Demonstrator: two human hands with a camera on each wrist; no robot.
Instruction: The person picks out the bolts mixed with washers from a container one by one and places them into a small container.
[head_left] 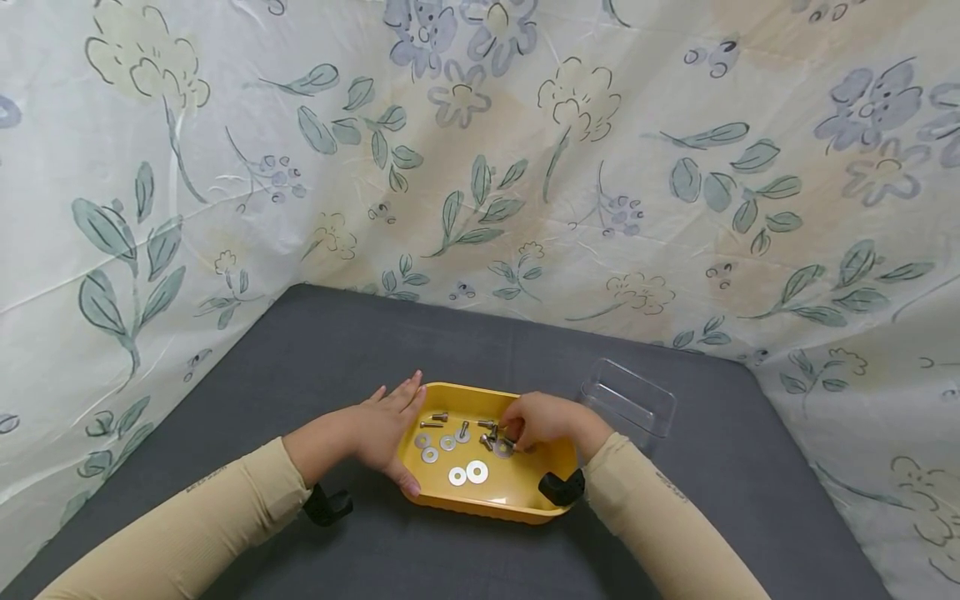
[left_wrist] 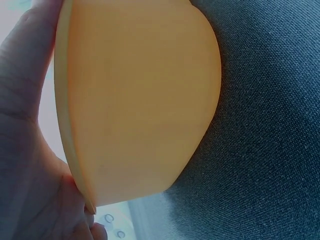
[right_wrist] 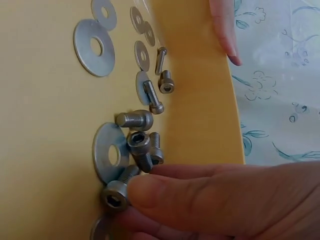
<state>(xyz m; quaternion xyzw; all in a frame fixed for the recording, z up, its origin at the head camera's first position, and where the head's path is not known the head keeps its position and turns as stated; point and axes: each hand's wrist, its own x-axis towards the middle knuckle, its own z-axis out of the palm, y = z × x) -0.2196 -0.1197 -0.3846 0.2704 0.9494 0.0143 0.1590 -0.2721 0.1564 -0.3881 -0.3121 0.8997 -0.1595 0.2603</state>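
Note:
A yellow plastic tray (head_left: 517,487) holds flat washers (head_left: 477,472) and socket head screws (right_wrist: 134,120). My left hand (head_left: 382,429) spans its left end, fingers straight and spread, thumb at the near corner. In the left wrist view this hand (left_wrist: 25,115) lies along the rim, beside the tray's outer wall (left_wrist: 140,100). Inside the tray's right half, my right hand (head_left: 542,418) pinches a socket head screw (right_wrist: 116,196) between thumb and fingers, low over the tray floor. A large washer (right_wrist: 111,154) and several more screws lie right beside these fingertips.
A clear plastic box (head_left: 630,398) stands just beyond the tray's right side. Grey cloth (head_left: 360,329) covers the table beneath both. Floral fabric (head_left: 480,208) hangs around the back and sides.

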